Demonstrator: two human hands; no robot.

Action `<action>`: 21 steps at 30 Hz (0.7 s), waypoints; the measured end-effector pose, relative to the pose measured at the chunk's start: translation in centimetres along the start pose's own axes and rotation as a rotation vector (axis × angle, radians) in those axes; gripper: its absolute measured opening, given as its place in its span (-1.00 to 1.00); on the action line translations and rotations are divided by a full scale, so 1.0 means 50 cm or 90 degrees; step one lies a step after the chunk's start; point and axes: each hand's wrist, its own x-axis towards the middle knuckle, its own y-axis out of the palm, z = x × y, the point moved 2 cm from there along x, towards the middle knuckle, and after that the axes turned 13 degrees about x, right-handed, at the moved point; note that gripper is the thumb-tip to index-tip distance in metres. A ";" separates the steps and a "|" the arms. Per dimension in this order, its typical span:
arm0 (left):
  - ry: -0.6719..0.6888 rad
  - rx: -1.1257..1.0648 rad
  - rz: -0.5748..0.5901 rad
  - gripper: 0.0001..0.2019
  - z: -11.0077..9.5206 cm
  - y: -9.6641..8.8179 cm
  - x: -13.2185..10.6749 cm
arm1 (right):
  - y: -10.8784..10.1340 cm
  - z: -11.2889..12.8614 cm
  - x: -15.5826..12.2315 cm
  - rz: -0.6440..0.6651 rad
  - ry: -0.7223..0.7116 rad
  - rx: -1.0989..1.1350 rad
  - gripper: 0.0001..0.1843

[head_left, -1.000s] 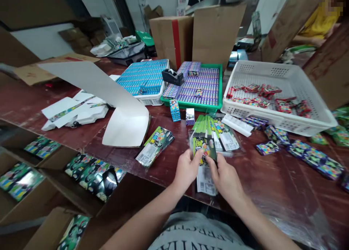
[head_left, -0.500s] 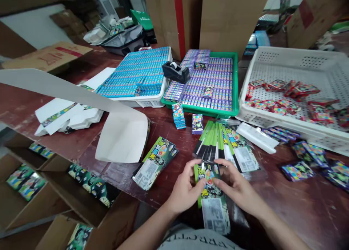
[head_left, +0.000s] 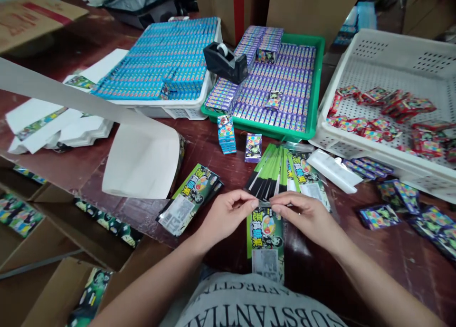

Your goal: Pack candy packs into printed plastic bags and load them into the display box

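A flat green-and-black printed packet (head_left: pixel 265 236) hangs at the near table edge, in front of my shirt. My left hand (head_left: pixel 228 215) pinches its top edge at the left corner. At the right end of that same edge, my right hand (head_left: pixel 308 217) pinches with thumb and fingers. Clear film seems to show between the fingertips. Just beyond my hands lies a fan of green-and-black packets (head_left: pixel 270 170) with clear sleeves. To the left rests a small stack of similar packets (head_left: pixel 192 198).
Behind stand a white tray of blue boxes (head_left: pixel 199 109), a green tray of purple boxes (head_left: pixel 317 89) with a tape dispenser (head_left: pixel 226 63), and a white crate (head_left: pixel 377 61) of red packs. Purple packs (head_left: pixel 379 216) lie right. Cartons (head_left: pixel 117 274) stand lower left, near a paper strip (head_left: pixel 142 160).
My hands have moved from the packet's middle up to its top edge, fingertips now pinching there. The packet sits lower against my shirt. The camera view has tilted down.
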 end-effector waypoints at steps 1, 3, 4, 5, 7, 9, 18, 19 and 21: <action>-0.007 0.012 -0.003 -0.83 -0.006 0.000 0.005 | -0.003 0.003 0.004 -0.022 0.039 0.015 -0.80; -0.018 0.040 -0.005 -0.87 -0.015 0.001 0.016 | -0.006 0.006 0.010 -0.053 0.106 0.043 -0.75; -0.023 0.054 0.002 -0.88 -0.018 0.002 0.021 | -0.008 0.008 0.011 -0.056 0.128 0.057 -0.73; -0.027 0.065 0.018 -0.89 -0.020 0.003 0.025 | -0.011 0.008 0.012 -0.053 0.140 0.070 -0.72; -0.016 0.058 0.058 -0.88 -0.021 0.004 0.031 | -0.017 0.008 0.007 -0.037 0.150 0.089 -0.71; 0.022 0.031 0.101 -0.87 -0.021 0.002 0.033 | -0.026 0.007 -0.007 -0.020 0.135 0.100 -0.74; 0.313 0.296 0.205 -0.70 -0.065 -0.018 0.037 | -0.073 0.071 0.045 0.175 -0.098 -0.216 -0.77; 0.336 0.321 0.209 -0.68 -0.068 -0.019 0.038 | -0.070 0.089 0.091 0.175 -0.170 -0.292 -0.78; 0.353 0.334 0.198 -0.73 -0.070 -0.023 0.039 | -0.052 0.127 0.199 0.158 -0.310 -0.384 -0.64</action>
